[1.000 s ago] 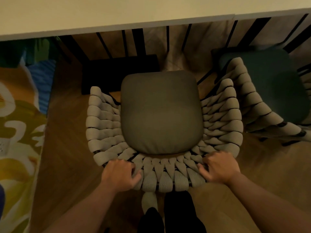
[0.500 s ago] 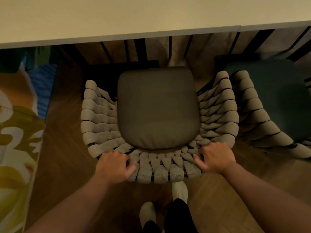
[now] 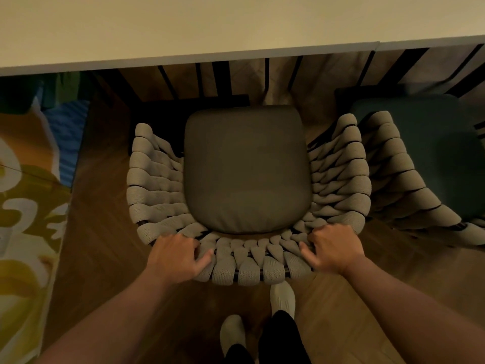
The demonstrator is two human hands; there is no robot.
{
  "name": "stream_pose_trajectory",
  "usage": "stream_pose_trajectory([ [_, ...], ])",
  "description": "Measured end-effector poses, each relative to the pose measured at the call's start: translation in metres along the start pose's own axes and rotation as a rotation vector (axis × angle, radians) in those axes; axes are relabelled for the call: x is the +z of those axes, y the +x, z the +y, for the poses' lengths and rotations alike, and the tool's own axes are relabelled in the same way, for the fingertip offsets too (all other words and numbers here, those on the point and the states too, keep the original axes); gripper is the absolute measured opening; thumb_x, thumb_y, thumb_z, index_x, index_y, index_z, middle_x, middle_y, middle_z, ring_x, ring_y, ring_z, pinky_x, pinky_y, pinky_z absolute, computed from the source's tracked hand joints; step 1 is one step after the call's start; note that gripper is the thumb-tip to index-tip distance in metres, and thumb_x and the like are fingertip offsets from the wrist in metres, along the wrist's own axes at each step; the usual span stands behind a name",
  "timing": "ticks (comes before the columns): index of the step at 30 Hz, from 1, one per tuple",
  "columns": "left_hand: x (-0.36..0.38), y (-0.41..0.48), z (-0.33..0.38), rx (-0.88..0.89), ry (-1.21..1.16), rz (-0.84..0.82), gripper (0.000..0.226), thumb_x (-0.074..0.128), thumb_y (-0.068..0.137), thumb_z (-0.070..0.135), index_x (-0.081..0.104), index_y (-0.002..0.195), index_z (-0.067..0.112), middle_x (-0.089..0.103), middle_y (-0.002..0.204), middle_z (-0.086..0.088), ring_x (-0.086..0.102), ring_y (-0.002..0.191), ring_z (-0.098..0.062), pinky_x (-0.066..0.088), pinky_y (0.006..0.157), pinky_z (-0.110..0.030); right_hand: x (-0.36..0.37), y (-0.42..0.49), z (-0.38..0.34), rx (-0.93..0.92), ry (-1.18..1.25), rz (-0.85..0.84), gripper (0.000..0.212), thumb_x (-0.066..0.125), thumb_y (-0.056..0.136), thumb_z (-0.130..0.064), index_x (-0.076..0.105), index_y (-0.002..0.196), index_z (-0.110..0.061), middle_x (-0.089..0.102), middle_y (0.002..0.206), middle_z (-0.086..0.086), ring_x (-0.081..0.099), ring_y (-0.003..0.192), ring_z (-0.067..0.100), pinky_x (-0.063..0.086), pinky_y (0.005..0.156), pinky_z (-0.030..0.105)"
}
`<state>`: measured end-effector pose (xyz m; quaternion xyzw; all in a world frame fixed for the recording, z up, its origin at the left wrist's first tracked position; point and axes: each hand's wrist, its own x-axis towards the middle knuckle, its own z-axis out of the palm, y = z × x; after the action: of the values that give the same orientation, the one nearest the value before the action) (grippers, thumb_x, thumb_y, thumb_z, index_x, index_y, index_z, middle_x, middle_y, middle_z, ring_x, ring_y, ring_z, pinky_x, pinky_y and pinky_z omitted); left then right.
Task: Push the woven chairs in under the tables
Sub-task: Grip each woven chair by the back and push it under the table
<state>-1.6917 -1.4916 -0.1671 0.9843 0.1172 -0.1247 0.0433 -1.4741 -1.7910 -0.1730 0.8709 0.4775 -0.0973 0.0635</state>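
Note:
A woven chair (image 3: 154, 185) with thick beige rope arms and a grey-brown seat cushion (image 3: 246, 169) stands directly below me, facing the pale table (image 3: 210, 27) across the top. The cushion's front edge lies a little short of the table edge. My left hand (image 3: 175, 254) grips the left part of the chair's woven back rim. On the right part of that rim my right hand (image 3: 332, 246) holds on in the same way. A second woven chair (image 3: 401, 179) with a dark green cushion sits at the right, its side touching the first.
Black table legs and bars (image 3: 220, 77) stand under the table ahead of the chair. A colourful patterned rug (image 3: 29, 206) covers the floor at the left. Wooden floor (image 3: 102, 232) surrounds the chair. My two feet in pale socks (image 3: 282, 298) stand just behind the chair back.
The chair has slid forward towards the table with both hands on its back rim. My right foot has stepped forward behind it. The neighbouring chair now lies closer alongside.

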Motion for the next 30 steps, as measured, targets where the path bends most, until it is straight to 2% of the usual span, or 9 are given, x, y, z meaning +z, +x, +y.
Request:
stream_pose_trajectory([
  [7, 0.002, 0.003, -0.002, -0.009, -0.012, -0.032, 0.064, 0.019, 0.088, 0.072, 0.052, 0.058, 0.026, 0.039, 0.048, 0.008, 0.041, 0.045, -0.011, 0.029, 0.046, -0.024, 0.0, 0.001, 0.002, -0.017, 0.007, 0.017, 0.055, 0.035, 0.09, -0.057, 0.037, 0.045, -0.025, 0.028, 0.041, -0.007, 0.015, 0.036, 0.008, 0.012, 0.042, 0.02],
  [11, -0.005, 0.002, 0.004, -0.078, 0.01, -0.116, 0.068, 0.01, 0.083, 0.069, 0.062, 0.076, 0.026, 0.055, 0.063, 0.006, 0.052, 0.058, -0.012, 0.04, 0.053, -0.029, -0.003, 0.0, -0.002, 0.041, -0.004, -0.099, 0.06, 0.017, 0.09, -0.058, 0.054, 0.058, -0.024, 0.046, 0.053, -0.006, 0.036, 0.045, 0.01, 0.031, 0.045, 0.025],
  [13, -0.008, 0.0, 0.01, -0.116, 0.037, -0.155, 0.071, 0.006, 0.084, 0.064, 0.066, 0.088, 0.027, 0.064, 0.078, 0.005, 0.057, 0.073, -0.012, 0.045, 0.064, -0.033, -0.012, -0.002, -0.009, 0.075, -0.006, -0.172, 0.067, 0.006, 0.089, -0.056, 0.06, 0.065, -0.024, 0.053, 0.063, -0.005, 0.046, 0.058, 0.013, 0.044, 0.062, 0.031],
  [15, -0.012, -0.011, 0.02, -0.17, 0.05, -0.23, 0.071, 0.005, 0.09, 0.058, 0.067, 0.109, 0.027, 0.07, 0.109, 0.001, 0.058, 0.105, -0.018, 0.042, 0.091, -0.042, -0.022, -0.01, -0.02, 0.106, -0.01, -0.246, 0.074, 0.0, 0.092, -0.055, 0.065, 0.073, -0.027, 0.063, 0.076, -0.004, 0.057, 0.081, 0.016, 0.041, 0.087, 0.04],
  [17, -0.019, -0.029, 0.035, -0.206, 0.002, -0.296, 0.066, 0.009, 0.098, 0.055, 0.056, 0.134, 0.025, 0.06, 0.136, -0.001, 0.041, 0.136, -0.023, 0.02, 0.116, -0.051, -0.029, -0.024, -0.035, 0.151, 0.056, -0.277, 0.071, 0.006, 0.099, -0.056, 0.07, 0.088, -0.029, 0.07, 0.097, -0.003, 0.058, 0.111, 0.02, 0.027, 0.108, 0.045],
  [19, -0.03, -0.053, 0.047, -0.207, -0.132, -0.34, 0.063, 0.017, 0.103, 0.053, 0.033, 0.153, 0.019, 0.038, 0.158, -0.003, 0.018, 0.152, -0.023, 0.006, 0.123, -0.052, -0.041, -0.042, -0.055, 0.165, 0.184, -0.287, 0.064, 0.013, 0.101, -0.058, 0.068, 0.11, -0.026, 0.066, 0.118, 0.0, 0.049, 0.13, 0.024, 0.023, 0.114, 0.046],
  [22, -0.057, -0.089, 0.059, -0.264, -0.412, -0.45, 0.065, 0.036, 0.104, 0.048, 0.017, 0.16, 0.02, 0.01, 0.169, -0.001, 0.01, 0.155, -0.025, 0.019, 0.123, -0.046, -0.067, -0.064, -0.082, 0.17, 0.361, -0.338, 0.047, 0.031, 0.102, -0.054, 0.06, 0.119, -0.021, 0.058, 0.124, 0.002, 0.05, 0.127, 0.026, 0.042, 0.103, 0.042],
  [25, -0.07, -0.13, 0.062, -0.392, -0.631, -0.544, 0.053, 0.047, 0.102, 0.045, 0.041, 0.151, 0.026, 0.036, 0.159, -0.003, 0.033, 0.145, -0.026, 0.034, 0.113, -0.042, -0.09, -0.08, -0.104, 0.18, 0.441, -0.465, 0.037, 0.045, 0.101, -0.048, 0.062, 0.121, -0.021, 0.063, 0.109, -0.002, 0.062, 0.1, 0.02, 0.054, 0.087, 0.042],
  [30, -0.075, -0.211, 0.068, -0.513, -0.73, -0.552, 0.041, 0.051, 0.102, 0.036, 0.057, 0.14, 0.02, 0.056, 0.142, -0.008, 0.049, 0.132, -0.027, 0.04, 0.109, -0.034, -0.116, -0.089, -0.145, 0.043, 0.496, -0.609, 0.039, 0.052, 0.103, -0.037, 0.063, 0.132, -0.014, 0.066, 0.129, 0.005, 0.061, 0.117, 0.023, 0.049, 0.099, 0.036],
])
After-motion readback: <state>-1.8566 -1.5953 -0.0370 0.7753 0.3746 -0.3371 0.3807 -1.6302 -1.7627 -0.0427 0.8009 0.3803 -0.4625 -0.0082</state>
